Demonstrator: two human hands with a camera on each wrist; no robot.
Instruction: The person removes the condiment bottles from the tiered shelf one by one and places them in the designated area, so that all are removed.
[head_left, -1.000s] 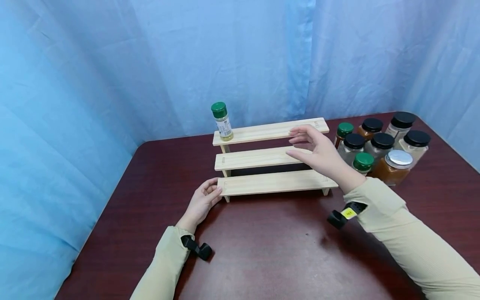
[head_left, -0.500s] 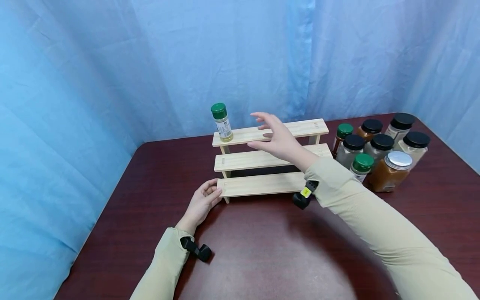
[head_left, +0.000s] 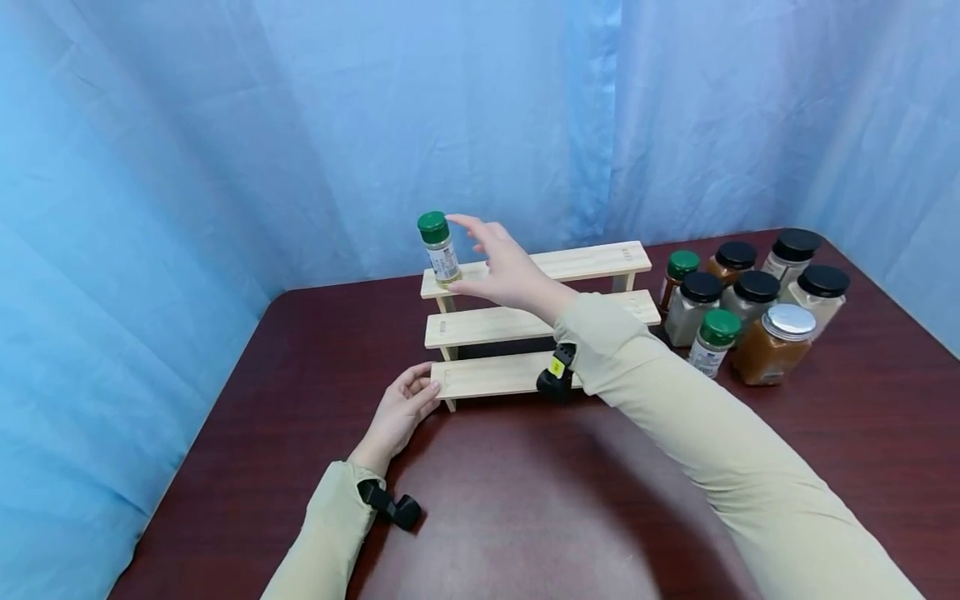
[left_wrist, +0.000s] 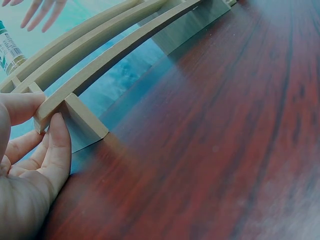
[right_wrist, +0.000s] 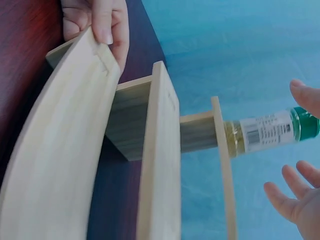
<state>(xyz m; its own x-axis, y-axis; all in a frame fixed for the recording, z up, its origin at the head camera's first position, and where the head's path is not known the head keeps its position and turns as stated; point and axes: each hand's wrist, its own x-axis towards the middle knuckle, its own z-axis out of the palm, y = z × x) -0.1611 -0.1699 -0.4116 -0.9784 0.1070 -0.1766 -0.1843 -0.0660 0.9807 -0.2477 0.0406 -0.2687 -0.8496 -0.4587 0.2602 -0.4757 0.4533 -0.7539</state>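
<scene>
A three-tier wooden shelf rack [head_left: 495, 327] stands on the table. My left hand [head_left: 397, 414] pinches the left end of its lowest board, thumb on top and fingers beneath, as the left wrist view shows. On the left end of the top board stands an upright spice bottle [head_left: 442, 257] with a green cap and a printed label. My right hand [head_left: 513, 271] reaches over the rack just right of this bottle, with thumb and fingers spread. In the right wrist view a gap shows between the fingers [right_wrist: 282, 202] and the bottle [right_wrist: 265, 131].
At the rack's right end several spice jars stand close together: a green-capped bottle [head_left: 708, 343], a silver-lidded jar [head_left: 772, 350] of brown powder, and black-lidded jars [head_left: 688, 312]. Blue curtains [head_left: 360, 125] hang behind the dark red table [head_left: 315, 350].
My right hand has moved left across the rack, from its right part to beside the green-capped bottle. My left hand has kept its grip on the lowest board.
</scene>
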